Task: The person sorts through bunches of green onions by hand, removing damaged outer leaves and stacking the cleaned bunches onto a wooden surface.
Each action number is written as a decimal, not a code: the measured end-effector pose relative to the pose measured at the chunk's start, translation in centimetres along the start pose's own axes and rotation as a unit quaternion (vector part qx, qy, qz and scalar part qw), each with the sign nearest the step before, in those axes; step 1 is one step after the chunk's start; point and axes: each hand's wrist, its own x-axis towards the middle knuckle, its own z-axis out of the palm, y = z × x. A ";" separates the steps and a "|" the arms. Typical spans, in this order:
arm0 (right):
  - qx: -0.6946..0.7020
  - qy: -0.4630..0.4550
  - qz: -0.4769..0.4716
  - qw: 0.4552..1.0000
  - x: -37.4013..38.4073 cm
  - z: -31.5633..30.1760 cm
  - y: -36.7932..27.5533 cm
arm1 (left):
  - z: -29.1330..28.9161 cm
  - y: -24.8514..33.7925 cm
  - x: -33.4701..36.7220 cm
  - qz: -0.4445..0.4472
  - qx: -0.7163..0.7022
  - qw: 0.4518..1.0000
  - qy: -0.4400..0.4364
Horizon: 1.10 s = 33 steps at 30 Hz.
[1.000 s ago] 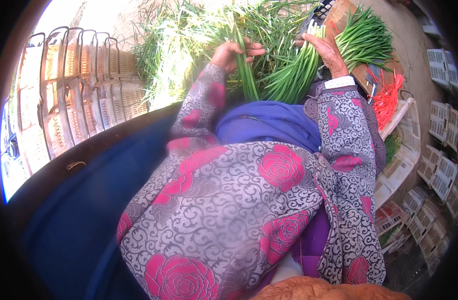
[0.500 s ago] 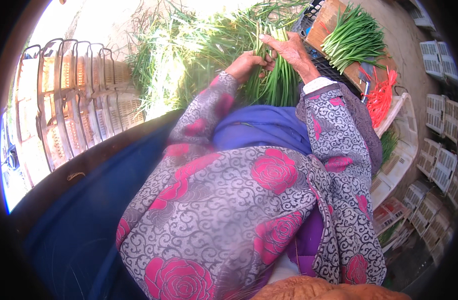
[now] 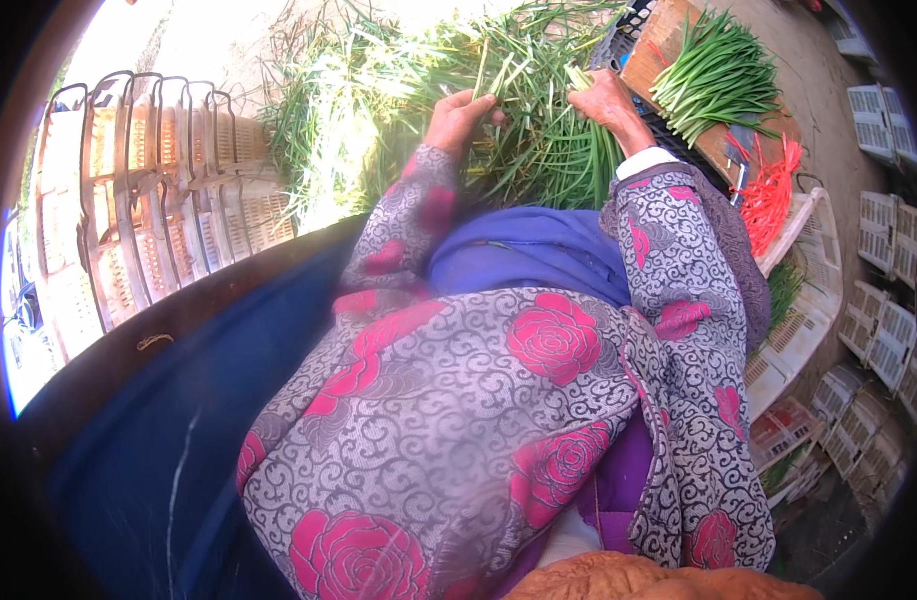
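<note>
My left hand (image 3: 459, 122) is closed on a few chive stalks (image 3: 497, 78), whose pale ends point away from me. To its right, my right hand (image 3: 605, 103) grips a bunch of chives (image 3: 591, 150). The pale ends stick out beyond the fingers, and the long green leaves hang toward my lap. A gap separates the two hands. Under and beyond them lies a large loose heap of chives (image 3: 379, 110), sunlit on its left. A neat bundle of chives (image 3: 717, 78) rests on a wooden board (image 3: 669, 30) to the right.
Red ties (image 3: 769, 190) hang off the board's near end, above a dark crate (image 3: 627, 28). Stacked pale plastic baskets (image 3: 159, 200) with metal handles stand at the left. A white basket (image 3: 814, 270) with greens is on the right; several more crates (image 3: 884, 120) line the far right.
My hands were together at one bunch and are now apart. The left has moved left and nearer me with a few stalks; the right has shifted slightly right, keeping the bunch.
</note>
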 end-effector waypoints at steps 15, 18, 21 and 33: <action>0.398 -0.093 -0.023 0.913 -3.6 1.2 -4.8 | 2.4 0.4 0.2 -0.027 -0.114 0.988 -0.097; 0.384 -0.080 -0.057 0.918 -3.1 0.1 -3.8 | 1.2 0.4 0.9 -0.012 -0.124 0.992 0.017; 0.385 -0.073 -0.012 0.920 -2.0 -0.1 -1.6 | -1.9 -0.5 1.5 0.021 0.010 0.996 0.083; 0.366 -0.156 -0.102 0.912 -2.9 -0.6 -2.4 | 2.8 0.3 0.4 -0.051 -0.053 0.984 -0.162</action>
